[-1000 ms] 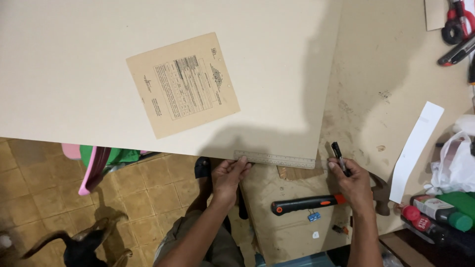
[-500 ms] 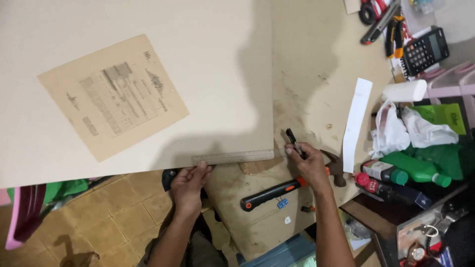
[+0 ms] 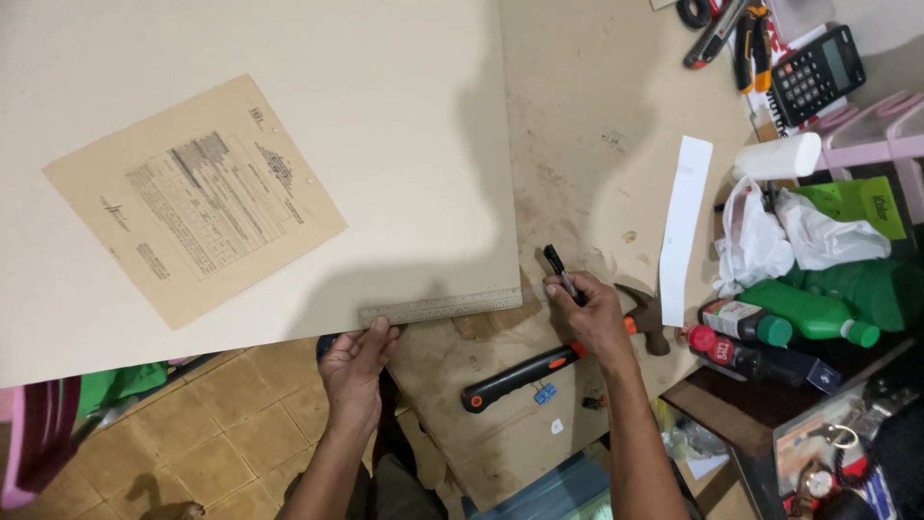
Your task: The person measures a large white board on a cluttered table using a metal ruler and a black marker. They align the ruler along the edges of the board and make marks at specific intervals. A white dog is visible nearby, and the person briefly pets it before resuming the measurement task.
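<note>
A large pale board (image 3: pixel 289 116) lies over the worktable (image 3: pixel 616 116), with a tan printed paper sheet (image 3: pixel 192 197) on it. Along the board's near edge lies a metal ruler (image 3: pixel 438 305). My left hand (image 3: pixel 356 366) grips the board's near edge at the ruler's left end, fingers curled up over it. My right hand (image 3: pixel 587 313) holds a black pen (image 3: pixel 561 273), tip pointing up, just right of the board's corner. Under that hand lies a hammer (image 3: pixel 539 366) with a black and orange handle.
A white paper strip (image 3: pixel 685 217), green bottles (image 3: pixel 808 313), a red-capped bottle (image 3: pixel 736 351), crumpled plastic bags (image 3: pixel 780 236) and a white roll (image 3: pixel 780 156) crowd the right side. A calculator (image 3: pixel 818 72), pliers (image 3: pixel 751 29) and a utility knife (image 3: pixel 712 34) lie at the far right corner. Tiled floor (image 3: pixel 192 453) shows below.
The view has shifted, so the board and table appear further left. My left hand stays at the board's edge and my right hand still holds the pen near the corner.
</note>
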